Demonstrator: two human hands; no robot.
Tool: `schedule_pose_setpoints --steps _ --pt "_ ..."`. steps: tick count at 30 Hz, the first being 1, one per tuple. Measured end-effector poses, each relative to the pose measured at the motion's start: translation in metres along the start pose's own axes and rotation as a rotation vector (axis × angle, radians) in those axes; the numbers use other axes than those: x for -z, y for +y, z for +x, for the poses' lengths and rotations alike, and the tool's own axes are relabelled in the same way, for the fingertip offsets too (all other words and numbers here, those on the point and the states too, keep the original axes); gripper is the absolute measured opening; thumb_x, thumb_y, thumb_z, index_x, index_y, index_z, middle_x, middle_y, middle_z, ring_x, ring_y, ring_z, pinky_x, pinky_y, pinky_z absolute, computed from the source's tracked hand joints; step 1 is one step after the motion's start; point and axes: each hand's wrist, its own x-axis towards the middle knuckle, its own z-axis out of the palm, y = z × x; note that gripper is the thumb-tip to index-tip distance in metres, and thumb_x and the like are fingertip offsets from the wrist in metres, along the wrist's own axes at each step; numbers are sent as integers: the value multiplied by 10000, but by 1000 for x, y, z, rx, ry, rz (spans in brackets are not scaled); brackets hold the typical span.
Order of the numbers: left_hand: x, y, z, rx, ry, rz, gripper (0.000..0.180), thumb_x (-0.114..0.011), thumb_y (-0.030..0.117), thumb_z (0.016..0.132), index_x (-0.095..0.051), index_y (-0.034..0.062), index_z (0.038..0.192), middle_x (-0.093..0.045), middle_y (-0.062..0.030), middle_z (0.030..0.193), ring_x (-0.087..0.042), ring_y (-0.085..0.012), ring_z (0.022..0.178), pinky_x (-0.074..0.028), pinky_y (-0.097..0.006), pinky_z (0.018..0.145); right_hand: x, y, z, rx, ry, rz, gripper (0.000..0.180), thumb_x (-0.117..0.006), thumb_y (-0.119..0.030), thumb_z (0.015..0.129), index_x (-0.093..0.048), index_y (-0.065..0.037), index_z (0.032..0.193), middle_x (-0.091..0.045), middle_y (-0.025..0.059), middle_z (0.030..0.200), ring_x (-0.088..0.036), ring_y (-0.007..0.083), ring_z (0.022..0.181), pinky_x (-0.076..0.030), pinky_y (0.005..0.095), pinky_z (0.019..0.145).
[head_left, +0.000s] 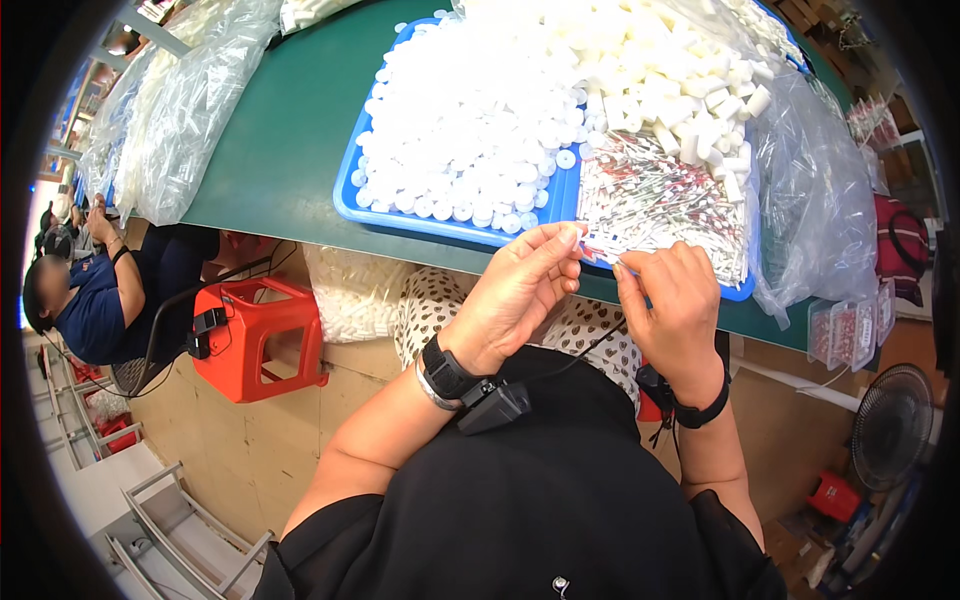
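My left hand (522, 288) is closed in a pinch, thumb against forefinger, at the front edge of the blue tray (430, 228). A tiny pale piece with a bluish mark shows at its fingertips, too small to name. Close by on the right, my right hand (675, 298) also pinches, its fingertips pressed together; what they hold, if anything, is hidden. Just beyond both hands lies a dense heap of thin sticks (665, 195), whitish with red and dark parts. White round discs (470, 120) with small centre holes fill the tray's left side. Cream-coloured short cylinders (690, 95) are piled behind the sticks.
The tray stands on a green table (270, 170). Clear plastic bags lie at the right (815, 190) and far left (190, 100). Below the table's edge are a red stool (265, 335) and a bag of white pieces (355, 295). A co-worker (110, 290) sits left; a fan (890, 425) stands right.
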Motion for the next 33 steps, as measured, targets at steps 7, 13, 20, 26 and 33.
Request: schedule_pose_setpoints --steps 7,13,20,26,33 --pt "1 -5 1 17 -12 4 241 -629 209 975 -615 35 1141 -623 6 913 -576 -68 804 -492 -220 734 0 -5 0 110 35 -38 131 -728 -47 780 -637 -51 875 -553 48 694 -498 223 637 -375 361 614" --pt "-1 -16 2 82 -108 -110 259 -624 225 978 -612 30 1148 -622 -3 921 -582 -81 815 -501 -231 742 -14 -3 -12 -217 16 246 64 -698 -63 864 -653 -21 884 -612 56 698 -543 181 616 -420 325 608" --pt "2 -27 2 97 -193 -150 256 -621 249 980 -613 43 1131 -624 -4 936 -573 -71 823 -509 -237 770 -31 -15 -23 -851 63 1172 109 -633 -67 949 -649 30 903 -682 36 791 -612 72 721 -505 236 693" --pt "3 -24 3 133 -136 -117 262 -621 253 980 -615 27 1112 -625 1 937 -556 -64 797 -507 -230 763 -28 -9 -22 -657 7 795 102 -643 -69 944 -659 27 912 -693 44 809 -626 76 744 -502 242 698" --pt "4 -14 -2 5 -53 -78 267 -631 231 973 -621 18 1134 -624 0 904 -554 -66 760 -495 -226 717 -21 13 -14 -683 -199 993 217 -597 -184 991 -675 19 984 -687 31 810 -583 64 734 -466 238 651"
